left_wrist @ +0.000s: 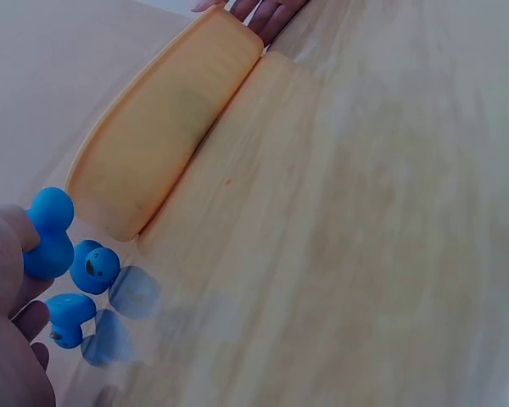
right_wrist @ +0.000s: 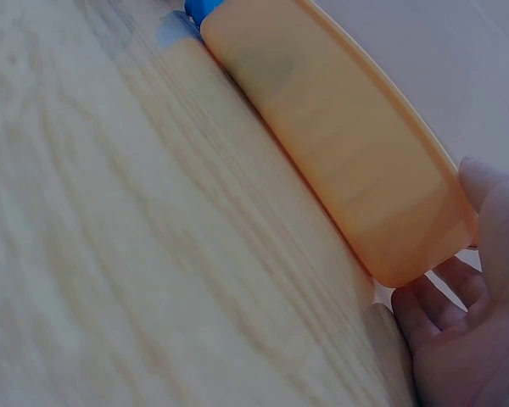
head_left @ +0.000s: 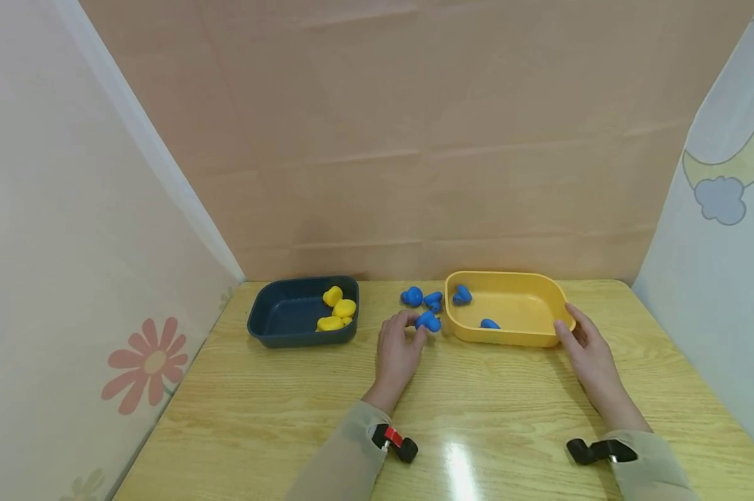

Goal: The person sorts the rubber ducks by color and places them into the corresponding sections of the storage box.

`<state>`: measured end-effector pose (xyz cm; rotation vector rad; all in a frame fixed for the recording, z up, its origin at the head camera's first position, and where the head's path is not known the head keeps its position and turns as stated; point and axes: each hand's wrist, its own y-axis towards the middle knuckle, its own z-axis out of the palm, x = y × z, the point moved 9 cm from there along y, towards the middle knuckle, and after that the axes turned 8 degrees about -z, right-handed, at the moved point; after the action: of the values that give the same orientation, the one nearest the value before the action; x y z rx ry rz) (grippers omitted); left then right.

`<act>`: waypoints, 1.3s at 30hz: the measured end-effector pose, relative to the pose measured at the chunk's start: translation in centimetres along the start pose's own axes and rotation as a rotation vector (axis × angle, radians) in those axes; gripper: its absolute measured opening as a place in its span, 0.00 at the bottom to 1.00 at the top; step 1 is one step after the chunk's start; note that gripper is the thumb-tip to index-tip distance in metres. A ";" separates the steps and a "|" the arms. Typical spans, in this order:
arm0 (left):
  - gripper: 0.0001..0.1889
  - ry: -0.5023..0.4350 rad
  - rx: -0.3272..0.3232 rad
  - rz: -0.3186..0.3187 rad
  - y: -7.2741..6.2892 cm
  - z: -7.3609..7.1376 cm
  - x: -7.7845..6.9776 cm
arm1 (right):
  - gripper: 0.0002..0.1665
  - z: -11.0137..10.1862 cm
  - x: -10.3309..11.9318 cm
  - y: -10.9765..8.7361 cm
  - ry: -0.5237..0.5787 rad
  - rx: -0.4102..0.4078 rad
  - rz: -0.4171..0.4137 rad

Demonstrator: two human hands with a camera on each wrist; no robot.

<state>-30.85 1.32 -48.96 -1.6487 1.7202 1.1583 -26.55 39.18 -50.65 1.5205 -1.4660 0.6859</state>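
My left hand (head_left: 399, 353) pinches a blue toy duck (head_left: 428, 321) between thumb and fingers, just left of the yellow tray (head_left: 508, 337). In the left wrist view the held duck (left_wrist: 51, 233) is raised beside two other blue ducks, one showing its face (left_wrist: 95, 267) and one lower down (left_wrist: 69, 318). My right hand (head_left: 592, 358) holds the right end of the yellow tray, thumb at the rim and fingers around the outside. Inside that tray are two blue ducks, one at the back left (head_left: 462, 295) and one partly hidden by the front wall (head_left: 489, 324).
To the left stands a dark blue tray (head_left: 304, 341) with several yellow toy ducks (head_left: 344, 308) at its right side. Two blue ducks lie on the wooden table (head_left: 477, 396) between the trays. A draped backdrop (head_left: 377, 174) rises behind, and patterned sheets flank both sides.
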 end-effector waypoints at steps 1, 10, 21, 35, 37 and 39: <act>0.09 0.000 -0.002 0.005 0.0 0.0 -0.1 | 0.47 0.0 0.0 0.0 0.000 0.000 0.001; 0.07 0.021 -0.014 0.053 0.0 -0.3 -1.2 | 0.47 -0.2 0.1 0.0 -0.006 -0.004 0.004; 0.05 0.017 -0.052 0.114 -0.1 -0.7 -2.4 | 0.47 -0.2 -0.2 -0.1 -0.004 -0.002 0.016; 0.09 -0.034 -0.045 0.099 0.6 0.4 -3.8 | 0.47 0.1 -0.2 0.1 0.012 -0.010 0.015; 0.09 -0.032 -0.044 0.112 0.7 0.6 -4.2 | 0.47 0.1 -0.2 0.1 0.012 -0.009 0.014; 0.10 -0.034 -0.042 0.122 0.8 0.9 -4.6 | 0.47 0.1 -0.2 0.2 0.009 -0.011 0.011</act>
<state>-31.12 4.48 -45.48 -1.5574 1.8083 1.2791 -26.75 39.21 -50.84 1.4995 -1.4701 0.6893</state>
